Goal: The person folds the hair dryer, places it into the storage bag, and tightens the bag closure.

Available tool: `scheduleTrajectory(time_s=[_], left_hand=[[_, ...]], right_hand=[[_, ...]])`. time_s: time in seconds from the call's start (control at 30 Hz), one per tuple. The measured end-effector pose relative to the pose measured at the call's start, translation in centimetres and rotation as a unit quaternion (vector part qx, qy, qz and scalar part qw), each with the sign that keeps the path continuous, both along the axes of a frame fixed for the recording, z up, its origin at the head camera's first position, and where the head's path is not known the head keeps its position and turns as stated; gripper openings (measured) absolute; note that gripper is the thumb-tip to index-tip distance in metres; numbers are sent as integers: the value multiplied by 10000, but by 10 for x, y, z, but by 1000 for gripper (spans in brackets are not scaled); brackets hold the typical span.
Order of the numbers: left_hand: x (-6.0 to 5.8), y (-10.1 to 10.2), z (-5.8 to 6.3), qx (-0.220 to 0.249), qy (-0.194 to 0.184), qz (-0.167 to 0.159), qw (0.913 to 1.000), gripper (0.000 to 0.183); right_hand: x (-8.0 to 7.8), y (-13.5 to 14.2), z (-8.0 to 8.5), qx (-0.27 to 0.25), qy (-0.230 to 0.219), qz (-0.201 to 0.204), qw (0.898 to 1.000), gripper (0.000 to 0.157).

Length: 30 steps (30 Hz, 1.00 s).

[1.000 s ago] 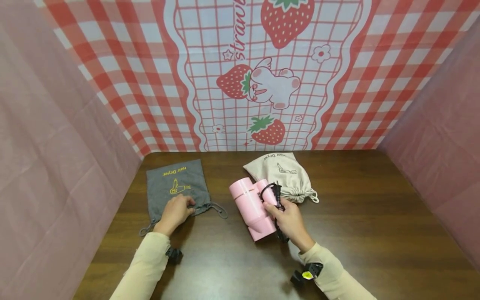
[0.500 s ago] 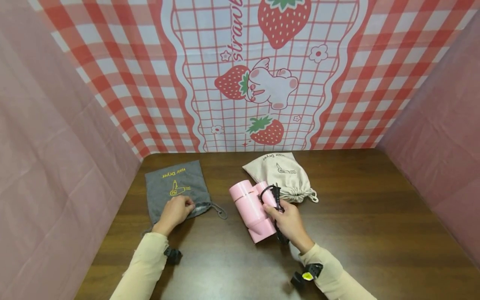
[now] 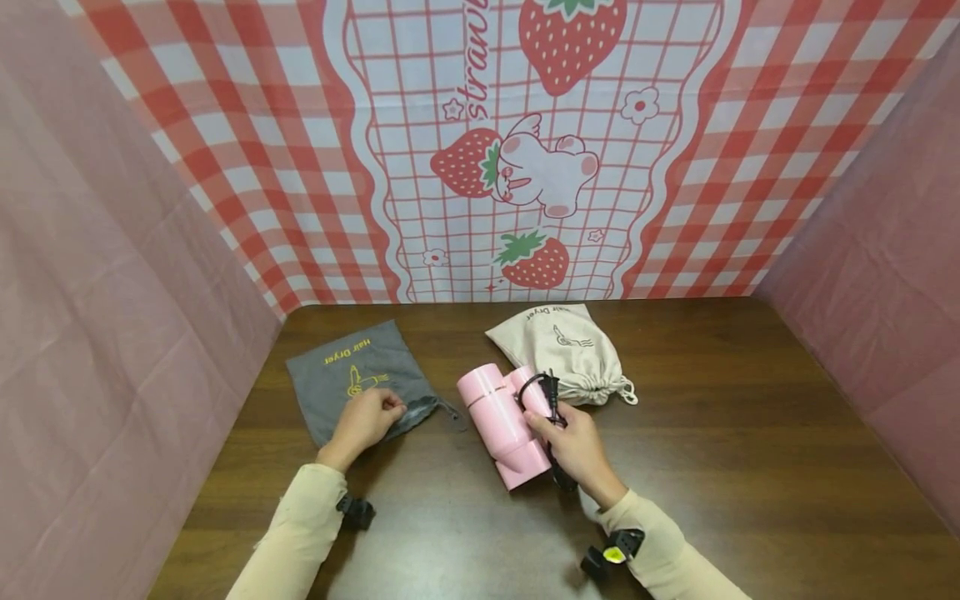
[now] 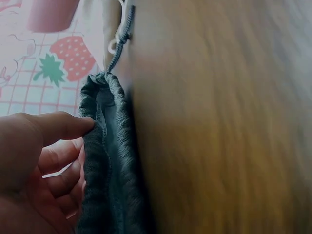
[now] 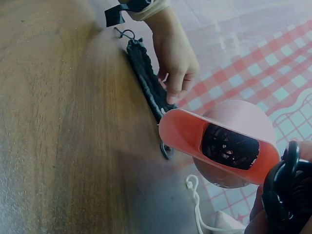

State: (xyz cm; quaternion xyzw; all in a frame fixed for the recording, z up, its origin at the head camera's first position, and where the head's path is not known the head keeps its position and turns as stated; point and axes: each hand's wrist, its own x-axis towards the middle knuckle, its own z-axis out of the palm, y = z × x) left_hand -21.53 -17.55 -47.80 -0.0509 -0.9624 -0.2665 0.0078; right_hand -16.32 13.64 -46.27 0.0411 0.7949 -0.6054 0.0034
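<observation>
My left hand (image 3: 366, 422) pinches the upper edge of a grey drawstring bag (image 3: 318, 392), printed "Hair Dryer" in yellow, which lies on the table. In the left wrist view the thumb and fingers grip the gathered hem, and the mouth (image 4: 109, 146) gapes a little. A pink hair dryer (image 3: 498, 417) with a folded handle is in my right hand (image 3: 573, 446), its black cord (image 3: 555, 392) bundled against the handle. Seen from the right wrist, the dryer's flat nozzle (image 5: 183, 134) points toward the grey bag's mouth.
Behind the dryer lies a cream drawstring bag (image 3: 573, 350), also printed "Hair Dryer", its white cord toward the right. The brown wooden table (image 3: 712, 417) is bordered by a red checked strawberry cloth (image 3: 315, 167) at the back and pink cloth at both sides.
The left hand has shifted slightly right, drawing up the grey bag's edge so the bag has turned a little and its mouth shows wider. The right hand and dryer have barely moved.
</observation>
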Motion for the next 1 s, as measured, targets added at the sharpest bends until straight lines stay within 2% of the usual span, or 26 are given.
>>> scheduleTrajectory(time_s=[0.43,0.77,0.9,1.0], left_hand=[[3,27,9,542,575,-147,9968,7],[4,52,15,1070,687,-100,9918,7],[4,59,16,1188,737,-9,9902,6],[3,62,16,1329,732,54,9884,7]], right_hand=[[3,-5,-2,-79,89,164,9998,23],[5,-9,-8,-203,34,237,9995,22],[9,-13,-1,-21,-73,229,9997,18],[10,-14,-2,85,-113,208,9997,18]])
